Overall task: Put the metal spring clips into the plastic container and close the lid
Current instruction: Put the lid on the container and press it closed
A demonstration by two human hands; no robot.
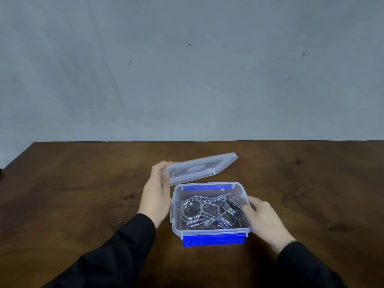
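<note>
A clear plastic container (209, 231) with blue latches stands uncovered on the wooden table, near its front middle. Several metal spring clips (209, 212) lie tangled inside it. My left hand (156, 192) grips the left edge of the translucent lid (199, 168), which hangs tilted in the air just above and behind the container. My right hand (264, 219) rests against the container's right wall, fingers curled around its rim.
The dark wooden table (83, 194) reaches to a grey wall behind. Its left back corner shows at the far left. A blue latch flap (214, 241) folds out at the container's front side.
</note>
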